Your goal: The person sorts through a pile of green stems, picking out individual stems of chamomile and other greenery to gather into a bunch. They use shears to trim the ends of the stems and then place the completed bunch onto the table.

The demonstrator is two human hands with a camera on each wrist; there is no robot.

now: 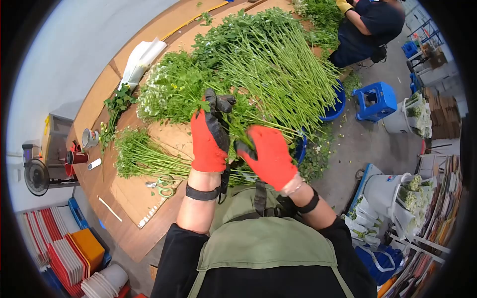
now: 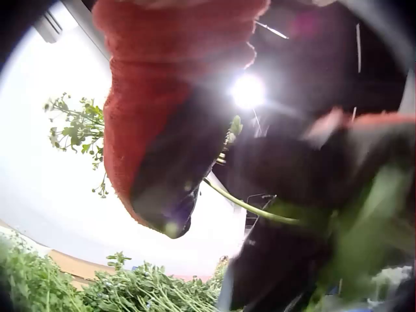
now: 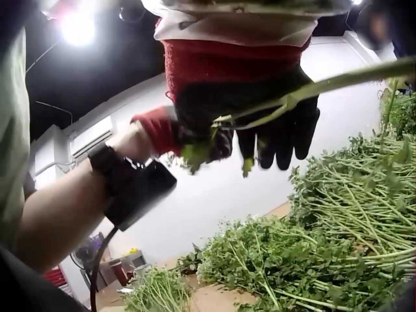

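Note:
My left hand [image 1: 211, 134], in a red glove with black palm and fingers, grips a leafy flower stem. Small blossoms [image 2: 78, 133] on it show past the glove in the left wrist view. Close by on the right, my right hand [image 1: 271, 154], gloved alike and blurred, has thumb and fingers at the green leaves [image 1: 241, 130] of the stem. In the right wrist view the bare stem [image 3: 318, 88] crosses in front of that palm, with the fingers [image 3: 302, 140] pointing down. Both hands are raised over the table's near edge.
A large heap of cut stems [image 1: 283, 74] covers the table's far side. White-flowered bunches [image 1: 144, 154] and scissors [image 1: 165, 186] lie left. A blue stool [image 1: 375, 102] and blue tub [image 1: 338, 104] stand on the floor at right. Another person [image 1: 370, 30] works at the far end.

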